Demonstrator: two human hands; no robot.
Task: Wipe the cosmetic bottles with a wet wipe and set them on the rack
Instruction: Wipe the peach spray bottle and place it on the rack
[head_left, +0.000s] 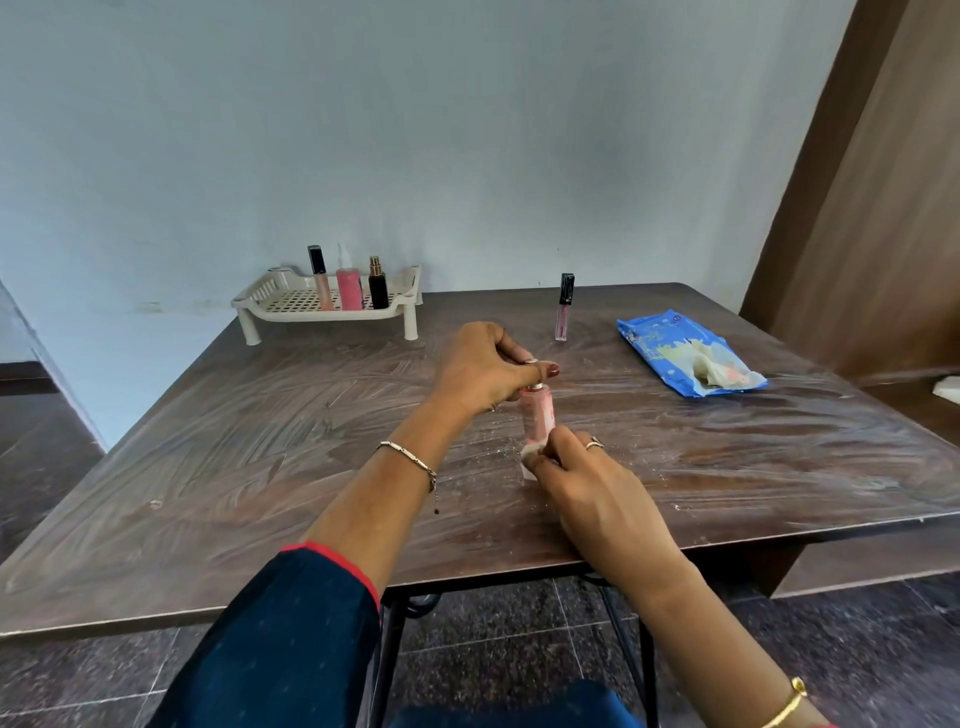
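Head view: left hand (483, 366) gripped the top of an upright pink glass bottle (537, 413), right hand (587, 483) pinched a white wet wipe (530, 460) at its base; cream plastic rack (291, 306) stood at the far-left corner of the brown desk (260, 441).

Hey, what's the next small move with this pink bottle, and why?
Probably slide the wipe up the pink bottle: the right hand pinches it against the bottle's base only, while the left hand grips the cap end, leaving the body above unwiped.
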